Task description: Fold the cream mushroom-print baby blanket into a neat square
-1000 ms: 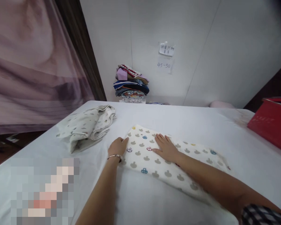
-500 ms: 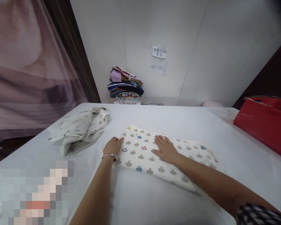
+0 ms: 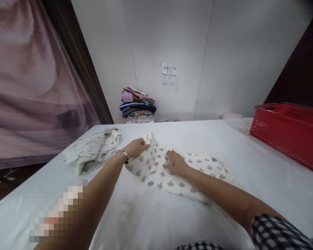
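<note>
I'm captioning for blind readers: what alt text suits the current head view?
A person's left hand holds up the left end of a white patterned cloth while the right hand rests palm down on it, on a white table. A folded cloth lies to the left, a red basket to the right, and a pile of fabrics stands by the wall.

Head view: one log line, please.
left hand: holds patterned cloth by left end; right hand: rests on cloth; red basket: at right

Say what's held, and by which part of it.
Patterned cloth, gripped by the left hand near its far-left corner; the right hand rests spread on its middle, not gripping.
</note>
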A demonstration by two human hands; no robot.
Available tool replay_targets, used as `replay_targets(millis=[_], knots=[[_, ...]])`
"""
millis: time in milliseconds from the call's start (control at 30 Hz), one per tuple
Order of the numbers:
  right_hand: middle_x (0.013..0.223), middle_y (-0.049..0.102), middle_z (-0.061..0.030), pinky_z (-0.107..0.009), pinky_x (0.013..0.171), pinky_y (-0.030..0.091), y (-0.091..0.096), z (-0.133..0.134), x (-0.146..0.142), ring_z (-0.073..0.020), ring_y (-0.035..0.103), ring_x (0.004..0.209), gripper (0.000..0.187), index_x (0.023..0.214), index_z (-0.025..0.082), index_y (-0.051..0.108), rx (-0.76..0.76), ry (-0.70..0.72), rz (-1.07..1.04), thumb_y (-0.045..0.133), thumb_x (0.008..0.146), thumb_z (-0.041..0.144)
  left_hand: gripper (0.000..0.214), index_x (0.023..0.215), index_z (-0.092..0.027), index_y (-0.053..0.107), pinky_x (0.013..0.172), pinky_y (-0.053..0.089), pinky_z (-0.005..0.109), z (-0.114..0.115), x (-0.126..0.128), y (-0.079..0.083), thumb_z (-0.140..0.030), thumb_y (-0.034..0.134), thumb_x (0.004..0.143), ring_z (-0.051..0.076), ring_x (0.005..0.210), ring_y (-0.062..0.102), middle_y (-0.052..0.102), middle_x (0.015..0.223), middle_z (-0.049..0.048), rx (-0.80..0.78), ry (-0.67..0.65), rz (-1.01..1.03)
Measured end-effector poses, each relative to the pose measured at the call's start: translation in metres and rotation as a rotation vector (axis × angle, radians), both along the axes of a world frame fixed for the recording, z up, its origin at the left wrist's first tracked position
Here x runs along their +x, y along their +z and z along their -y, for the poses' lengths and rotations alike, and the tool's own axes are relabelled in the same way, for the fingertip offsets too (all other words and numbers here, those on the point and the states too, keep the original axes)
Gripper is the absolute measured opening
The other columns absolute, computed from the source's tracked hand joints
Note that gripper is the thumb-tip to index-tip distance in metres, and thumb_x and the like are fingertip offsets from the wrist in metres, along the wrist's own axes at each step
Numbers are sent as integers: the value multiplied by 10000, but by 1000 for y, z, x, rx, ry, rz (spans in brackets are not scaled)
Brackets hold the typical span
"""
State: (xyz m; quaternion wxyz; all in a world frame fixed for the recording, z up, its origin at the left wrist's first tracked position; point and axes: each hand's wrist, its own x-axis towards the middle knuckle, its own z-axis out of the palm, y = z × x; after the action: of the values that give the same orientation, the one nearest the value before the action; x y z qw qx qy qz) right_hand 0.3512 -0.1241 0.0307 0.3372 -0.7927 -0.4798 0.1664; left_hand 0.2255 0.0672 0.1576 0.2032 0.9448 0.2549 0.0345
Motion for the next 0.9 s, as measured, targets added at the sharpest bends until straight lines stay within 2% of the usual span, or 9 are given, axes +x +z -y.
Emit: replay_targets(millis=[133,200,267,400,500,600,733,833,900], knots=[[1317,469,-75,-409,1002,313,21,16,-11,-230,419,1207,527,1218,231,506,421,-204,-719,527,776,516,272,656,-195,491,568,364,250,48,31,30,-461,501,715,168,661,551,588,651,6,46,-140,28],[1207,555,-84,-390,904,412,32,34,-10,-209,551,1045,467,1162,230,512,593,-249,-1071,491,802,528,244,668,-191,502,577,368,251,80,49,36,-430,503,715,169,689,558,604,696,17,52,-208,61],[1107,603,-78,-380,826,456,40,60,-5,-194,606,911,450,1138,233,493,694,-266,-1254,428,827,552,223,707,-189,517,577,377,253,116,67,33,-411,502,719,171,704,568,619,743,26,5,-256,84],[1050,625,-90,-420,790,461,41,128,7,-233,613,902,600,1194,228,443,693,-303,-1177,217,834,652,223,804,-192,539,633,413,286,193,102,3,-399,494,734,201,775,589,636,831,55,-125,-330,106],[1042,632,-123,-449,807,448,31,174,12,-276,598,959,761,1222,182,454,563,-403,-1041,113,796,712,224,871,-176,541,703,428,313,249,115,-37,-354,478,750,225,864,587,632,896,96,-208,-393,121],[980,654,-139,-442,794,459,18,202,14,-286,611,929,750,1155,133,536,393,-455,-968,163,803,680,249,915,-157,541,760,429,334,289,115,-73,-341,443,779,239,917,579,620,954,122,-252,-428,127],[894,677,-135,-413,758,484,9,213,11,-275,632,861,640,1054,119,607,327,-492,-992,305,787,617,335,1022,-156,546,775,442,331,298,102,-85,-374,466,781,225,903,590,626,991,112,-339,-505,90],[851,684,-139,-425,741,490,9,213,12,-284,641,831,563,1024,108,618,354,-498,-1169,376,778,552,361,1075,-217,563,789,457,297,267,86,-68,-412,487,781,189,921,595,629,1061,54,-433,-593,107],[858,685,-143,-434,744,491,11,214,16,-285,643,825,477,1043,95,601,342,-486,-1277,435,759,440,370,1087,-231,569,837,451,295,237,72,-58,-438,473,796,189,1011,566,582,1184,42,-378,-569,186]])
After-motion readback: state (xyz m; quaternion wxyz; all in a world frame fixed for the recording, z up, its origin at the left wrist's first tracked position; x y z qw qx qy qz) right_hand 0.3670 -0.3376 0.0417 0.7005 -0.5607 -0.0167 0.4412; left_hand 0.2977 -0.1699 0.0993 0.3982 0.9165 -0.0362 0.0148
